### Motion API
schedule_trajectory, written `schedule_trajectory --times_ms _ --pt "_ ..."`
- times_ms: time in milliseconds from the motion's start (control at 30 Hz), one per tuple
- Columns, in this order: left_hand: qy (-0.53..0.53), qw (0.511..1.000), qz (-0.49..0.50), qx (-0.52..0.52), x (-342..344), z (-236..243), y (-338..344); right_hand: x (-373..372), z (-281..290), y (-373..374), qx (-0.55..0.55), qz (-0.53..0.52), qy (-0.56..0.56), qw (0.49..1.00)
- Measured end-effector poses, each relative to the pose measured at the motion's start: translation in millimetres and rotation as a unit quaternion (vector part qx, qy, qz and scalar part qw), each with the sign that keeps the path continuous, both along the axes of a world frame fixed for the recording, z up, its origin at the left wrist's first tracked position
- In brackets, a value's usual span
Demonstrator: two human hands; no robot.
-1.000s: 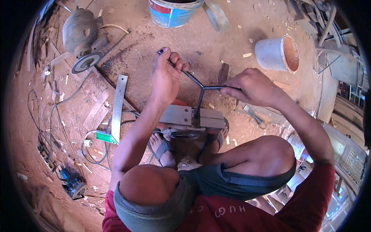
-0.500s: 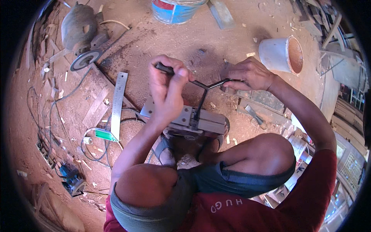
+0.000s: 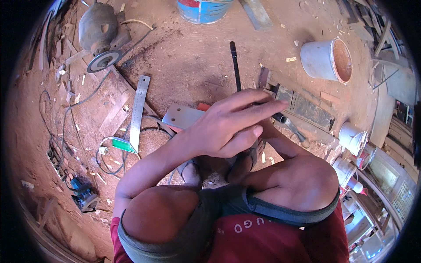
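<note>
My left hand [image 3: 228,127] lies across the centre, fingers stretched loosely over the black three-armed wrench; whether they touch it is unclear. One arm of the wrench [image 3: 234,61] points up, and a socket end [image 3: 280,118] shows by my fingertips. My right forearm [image 3: 280,140] reaches under my left hand, which hides my right hand and what it holds. Beneath them, between my feet, is a metal plate with holes [image 3: 180,116] on a block, largely covered by my left hand.
A motor with disc [image 3: 97,33], a metal square [image 3: 139,109] with cords and a green power tool [image 3: 83,195] lie left. A blue bucket [image 3: 204,11] stands ahead. A white bucket [image 3: 320,60], a long board with dark plate [image 3: 307,107] and smaller pails [image 3: 351,138] are right.
My left hand has moved from the upper left across to the right, over the wrench. My right hand has dropped out of sight beneath it. The wrench has turned, one arm now pointing up.
</note>
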State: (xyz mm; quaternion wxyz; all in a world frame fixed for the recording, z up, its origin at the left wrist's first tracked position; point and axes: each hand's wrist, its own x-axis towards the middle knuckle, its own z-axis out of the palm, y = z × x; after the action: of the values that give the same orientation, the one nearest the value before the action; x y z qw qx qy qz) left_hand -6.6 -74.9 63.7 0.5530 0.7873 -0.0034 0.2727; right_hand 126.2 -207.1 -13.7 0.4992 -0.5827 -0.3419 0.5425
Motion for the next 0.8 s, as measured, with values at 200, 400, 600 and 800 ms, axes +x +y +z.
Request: schedule_trajectory --times_ms 200,400,600,800 --pt "0.112 0.961 0.215 -0.136 -34 -59 -21 8 -13 0 -0.091 -0.044 0.146 0.984" --pt "0.282 0.954 0.095 -0.045 -46 -83 -37 8 5 10 0.009 0.100 -0.084 0.991" --pt "0.267 0.949 -0.019 -0.167 -31 -106 -32 6 -6 1 0.036 0.047 0.146 0.988" --pt "0.352 0.922 0.084 -0.136 -21 -98 -37 2 -3 1 0.028 0.005 0.034 0.999"
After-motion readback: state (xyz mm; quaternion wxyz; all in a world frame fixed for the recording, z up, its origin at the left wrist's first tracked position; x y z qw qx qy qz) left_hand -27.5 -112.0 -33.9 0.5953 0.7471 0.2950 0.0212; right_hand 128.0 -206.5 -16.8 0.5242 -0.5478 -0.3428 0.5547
